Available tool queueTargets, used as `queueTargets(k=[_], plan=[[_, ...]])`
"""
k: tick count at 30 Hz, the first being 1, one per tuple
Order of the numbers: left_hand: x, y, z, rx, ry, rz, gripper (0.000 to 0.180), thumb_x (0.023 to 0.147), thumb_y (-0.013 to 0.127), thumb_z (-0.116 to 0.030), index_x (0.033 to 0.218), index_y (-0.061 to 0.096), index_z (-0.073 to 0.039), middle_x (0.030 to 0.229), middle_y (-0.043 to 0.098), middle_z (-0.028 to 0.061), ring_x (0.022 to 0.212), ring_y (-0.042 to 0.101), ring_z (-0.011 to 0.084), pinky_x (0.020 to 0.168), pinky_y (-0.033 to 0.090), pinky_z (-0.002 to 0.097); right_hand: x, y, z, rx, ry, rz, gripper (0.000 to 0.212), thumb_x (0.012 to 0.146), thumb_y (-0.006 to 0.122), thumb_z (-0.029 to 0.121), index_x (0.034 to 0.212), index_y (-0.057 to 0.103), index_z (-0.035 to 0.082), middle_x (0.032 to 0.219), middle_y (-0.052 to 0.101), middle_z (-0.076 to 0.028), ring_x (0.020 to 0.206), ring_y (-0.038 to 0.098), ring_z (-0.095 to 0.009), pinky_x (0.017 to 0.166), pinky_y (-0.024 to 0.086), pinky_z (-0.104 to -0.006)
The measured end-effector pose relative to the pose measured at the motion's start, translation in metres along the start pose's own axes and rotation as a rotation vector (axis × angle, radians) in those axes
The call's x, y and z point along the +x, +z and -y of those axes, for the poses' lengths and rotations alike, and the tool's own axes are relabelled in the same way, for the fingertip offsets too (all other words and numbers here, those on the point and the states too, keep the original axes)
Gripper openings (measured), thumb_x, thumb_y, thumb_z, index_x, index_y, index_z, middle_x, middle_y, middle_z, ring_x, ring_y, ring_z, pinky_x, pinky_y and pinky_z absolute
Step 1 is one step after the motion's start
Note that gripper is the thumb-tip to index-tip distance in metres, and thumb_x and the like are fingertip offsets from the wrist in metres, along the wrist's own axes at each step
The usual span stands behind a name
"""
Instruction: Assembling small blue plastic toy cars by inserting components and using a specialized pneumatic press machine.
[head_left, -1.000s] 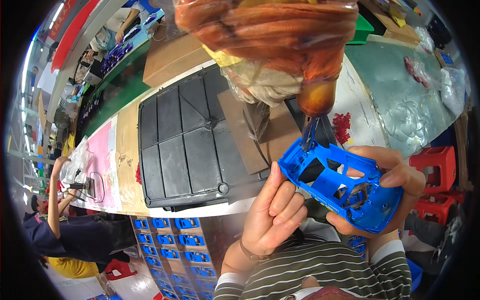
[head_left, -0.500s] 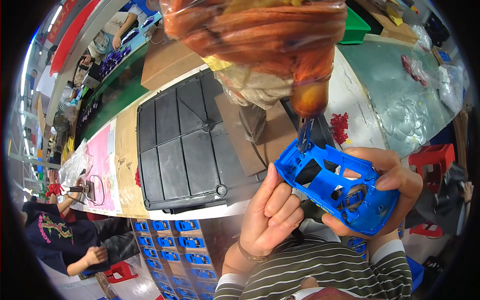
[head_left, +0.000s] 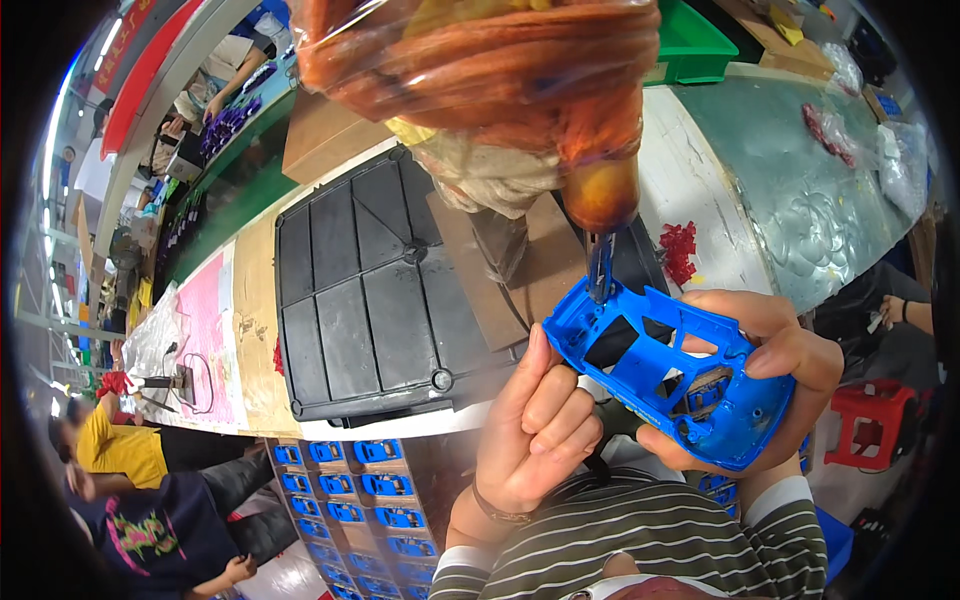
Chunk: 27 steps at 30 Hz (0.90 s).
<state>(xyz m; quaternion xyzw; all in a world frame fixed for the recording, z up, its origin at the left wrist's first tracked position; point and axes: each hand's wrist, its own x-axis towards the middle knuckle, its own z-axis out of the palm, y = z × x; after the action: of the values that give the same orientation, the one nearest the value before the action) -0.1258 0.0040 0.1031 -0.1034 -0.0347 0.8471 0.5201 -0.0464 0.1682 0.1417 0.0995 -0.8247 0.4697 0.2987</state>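
A blue plastic toy car body [head_left: 735,425] is tilted in front of me, its hollow inside showing window openings. My right hand [head_left: 805,365] is closed round its near right end, with the thumb on the inner surface. At the far left corner my left hand [head_left: 540,430] pinches the edge, its other fingers curled in. Above hangs a machine head [head_left: 480,95] wrapped in orange cloth and clear plastic. Its dark metal tip [head_left: 600,268] reaches down into the far left corner of the body; whether it touches the plastic I cannot tell.
Behind lies a black ribbed plastic panel [head_left: 370,300] with a brown board [head_left: 478,280] on it. Small red parts [head_left: 679,250] lie to the right. Several blue car bodies [head_left: 387,485] stand in rows at lower left. A green bin [head_left: 700,50], red stool [head_left: 868,425] and co-workers surround the bench.
My view has shifted slightly; hands and car body keep the same hold under the tip. A person in yellow now shows at left, and another person's arm at the right edge.
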Motion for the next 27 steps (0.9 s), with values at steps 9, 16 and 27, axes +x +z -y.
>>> queueTargets(k=[9, 16, 27], plan=[[-0.0012, 0.0028, 0.0006, 0.007, 0.011, -0.032, 0.035, 0.101, 0.022, -0.033, 0.091, 0.048, -0.012, 0.046, 0.027, -0.005, 0.036, 0.027, 0.0068, 0.038, 0.029, 0.0209, 0.0026, 0.0015, -0.0002, 0.024, -0.009, 0.011, 0.077, 0.055, 0.088, 0.015, 0.106, 0.03, 0.016, 0.11, 0.052, -0.025, 0.093, 0.059, -0.026, 0.078, 0.049, -0.0342], [-0.0009, 0.0043, 0.0002, 0.01, 0.015, -0.047, 0.035, 0.101, 0.022, -0.033, 0.09, 0.048, -0.012, 0.045, 0.027, -0.005, 0.036, 0.027, 0.0067, 0.037, 0.029, 0.021, 0.0028, 0.0011, 0.0018, -0.04, 0.002, -0.006, 0.077, 0.055, 0.088, 0.018, 0.104, 0.03, 0.016, 0.108, 0.053, -0.025, 0.091, 0.059, -0.026, 0.077, 0.049, -0.0345], [-0.0002, 0.0052, -0.0003, 0.02, 0.017, -0.038, 0.036, 0.101, 0.022, -0.033, 0.089, 0.049, -0.011, 0.044, 0.026, -0.005, 0.035, 0.027, 0.0072, 0.036, 0.028, 0.0208, 0.0043, 0.0008, -0.001, 0.004, -0.015, 0.005, 0.078, 0.053, 0.088, 0.016, 0.104, 0.03, 0.016, 0.106, 0.054, -0.027, 0.089, 0.06, -0.027, 0.073, 0.049, -0.0331]])
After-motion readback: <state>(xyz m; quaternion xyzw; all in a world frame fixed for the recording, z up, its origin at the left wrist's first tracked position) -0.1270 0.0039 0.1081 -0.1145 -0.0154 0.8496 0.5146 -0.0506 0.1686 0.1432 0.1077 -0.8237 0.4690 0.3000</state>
